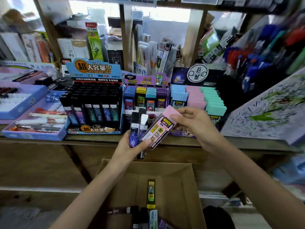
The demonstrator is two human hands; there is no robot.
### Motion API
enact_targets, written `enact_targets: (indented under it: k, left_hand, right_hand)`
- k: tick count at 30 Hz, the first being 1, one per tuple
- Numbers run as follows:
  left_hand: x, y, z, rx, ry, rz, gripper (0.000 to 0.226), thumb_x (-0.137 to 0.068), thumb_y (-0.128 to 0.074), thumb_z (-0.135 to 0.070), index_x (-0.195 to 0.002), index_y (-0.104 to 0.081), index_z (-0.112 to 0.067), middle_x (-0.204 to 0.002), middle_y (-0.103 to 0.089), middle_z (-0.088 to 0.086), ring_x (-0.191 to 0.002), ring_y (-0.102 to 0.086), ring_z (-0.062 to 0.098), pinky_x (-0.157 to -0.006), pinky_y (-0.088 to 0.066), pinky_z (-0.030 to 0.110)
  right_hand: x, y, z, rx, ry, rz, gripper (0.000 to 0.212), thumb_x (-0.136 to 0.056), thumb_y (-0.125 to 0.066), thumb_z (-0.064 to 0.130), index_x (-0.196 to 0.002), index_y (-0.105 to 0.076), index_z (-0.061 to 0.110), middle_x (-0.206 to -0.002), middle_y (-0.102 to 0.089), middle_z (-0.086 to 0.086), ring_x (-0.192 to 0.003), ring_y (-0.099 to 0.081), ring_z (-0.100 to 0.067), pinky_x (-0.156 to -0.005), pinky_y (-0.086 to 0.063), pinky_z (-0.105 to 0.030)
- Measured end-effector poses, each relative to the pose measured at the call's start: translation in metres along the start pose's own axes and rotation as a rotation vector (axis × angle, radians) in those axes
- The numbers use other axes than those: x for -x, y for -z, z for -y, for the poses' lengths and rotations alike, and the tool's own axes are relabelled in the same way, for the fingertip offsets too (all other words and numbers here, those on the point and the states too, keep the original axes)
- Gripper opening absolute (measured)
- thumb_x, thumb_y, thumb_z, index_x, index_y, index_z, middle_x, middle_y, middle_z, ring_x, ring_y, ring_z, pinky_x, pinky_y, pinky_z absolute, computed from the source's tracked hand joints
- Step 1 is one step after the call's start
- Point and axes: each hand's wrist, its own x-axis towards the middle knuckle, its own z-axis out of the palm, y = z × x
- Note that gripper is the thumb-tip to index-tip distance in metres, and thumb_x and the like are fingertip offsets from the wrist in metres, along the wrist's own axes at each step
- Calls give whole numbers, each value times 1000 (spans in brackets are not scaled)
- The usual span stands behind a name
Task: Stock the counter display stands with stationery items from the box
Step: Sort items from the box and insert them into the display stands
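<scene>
Pink case (162, 124): right fingers' (187, 111) pinch; dark cases (137, 129): left fingers' (127, 138) grip; counter edge (82, 140) below.

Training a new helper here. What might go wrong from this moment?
The left hand holds several dark cases at once; one may slip into the box below.
The right hand pinches the pink-capped case near its cap; it may drop, or land in the wrong row of the pastel stand.
</scene>
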Motion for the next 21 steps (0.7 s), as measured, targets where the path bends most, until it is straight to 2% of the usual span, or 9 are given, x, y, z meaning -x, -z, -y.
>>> enact_targets:
  k: [3, 7, 10, 12, 14, 16, 21]
  left_hand:
    - [-1, -9, 1, 47, 9, -19, 56, -70, -64, -39, -118, -52, -13, -81, -72, -2, -73, -68, 9, -64, -53, 17]
    - [-1, -13, 3, 89, 26, -5, 43, -82, -56, -32, -119, -52, -10, -81, -72, 2, -74, -68, 13, -66, -55, 23]
    - [-1, -16, 4, 67, 8, 7, 27, -90, -52, -23, -114, -53, -12, -80, -72, 3, -73, -68, 12, -64, -55, 21]
    - [0, -19, 3, 56, 0, 13, 21, -92, -50, -19, -112, -54, -12, -79, -72, 4, -71, -68, 12, -62, -55, 21]
    - [1, -20, 2, 48, -8, 23, 22, -90, -51, -21, -110, -54, -12, -80, -72, 5, -71, -68, 12, -61, -55, 21]
    - [2, -21, 1, 42, -20, 33, 26, -87, -52, -25, -109, -55, -13, -81, -72, 5, -72, -68, 12, -62, -56, 22]
    - [3, -21, 0, 37, -38, 39, 32, -81, -52, -32, -108, -55, -16, -81, -73, 3, -73, -69, 12, -62, -56, 22]
  right_hand:
    - [-5, 28, 15, 59, 126, -88, 10, -82, -68, 7, -84, -66, 16, -80, -71, 4, -72, -63, -9, -61, -53, -18]
    - [-11, 64, 35, 314, 296, -132, 23, -80, -72, 9, -76, -64, 30, -76, -65, 12, -58, -58, 4, -57, -47, -11]
    - [-18, 79, 37, 573, 315, -146, 18, -79, -73, 16, -81, -64, 31, -84, -64, 11, -66, -59, -5, -63, -50, -22]
    - [-21, 83, 33, 674, 304, -143, 13, -80, -73, 19, -88, -66, 27, -82, -63, 15, -68, -58, -7, -65, -45, -20]
    - [-20, 82, 28, 760, 302, -134, 14, -80, -73, 20, -94, -70, 20, -79, -59, 20, -68, -55, 0, -66, -42, -15]
    - [-19, 82, 25, 821, 314, -134, 19, -81, -72, 19, -100, -71, 15, -78, -56, 22, -74, -55, -5, -74, -42, -20]
    - [-17, 86, 28, 880, 295, -120, 26, -81, -72, 21, -106, -71, 13, -90, -60, 10, -84, -55, -7, -78, -37, -20]
